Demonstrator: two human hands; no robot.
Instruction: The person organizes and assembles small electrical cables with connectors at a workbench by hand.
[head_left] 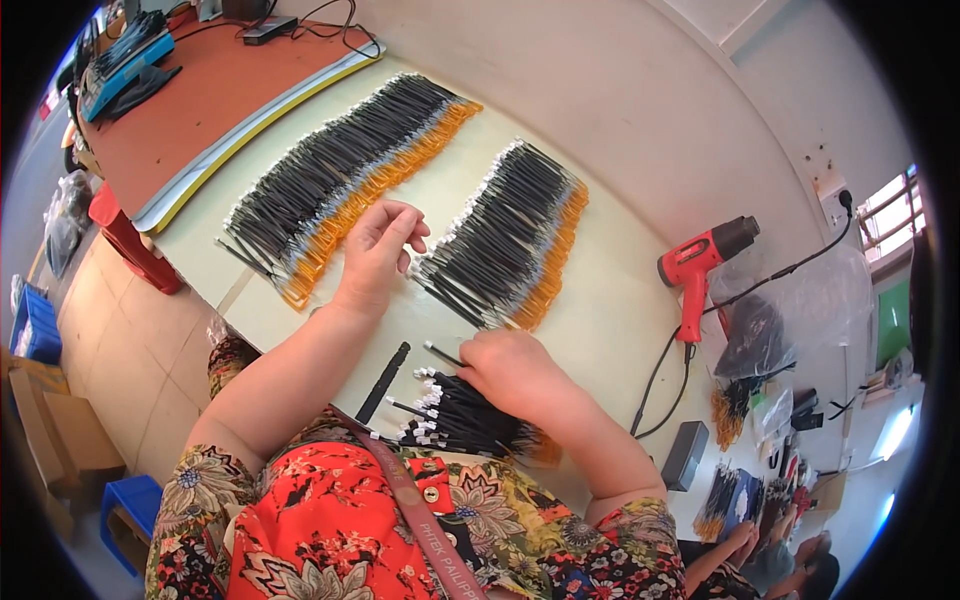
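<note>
Two long rows of short black cables with white connector ends and orange tips lie on the pale table: a left row (345, 165) and a right row (505, 230). My left hand (378, 250) is above the table between the rows, thumb and fingers pinched together; whatever they may hold cannot be made out. My right hand (510, 370) is closed on a black cable (442, 354), whose pale end sticks out to the left. Just below that hand is a loose pile of similar cables (460, 410), its white connectors facing left. Beside the pile lies a dark flat strip (384, 382).
A red heat gun (704, 265) stands on the right, its black cord running to a wall socket (835, 205). Near it are a grey box (685, 455) and more cables (730, 410). A brown-red mat (240, 100) covers the far left. Other people's arms (740, 545) show at lower right.
</note>
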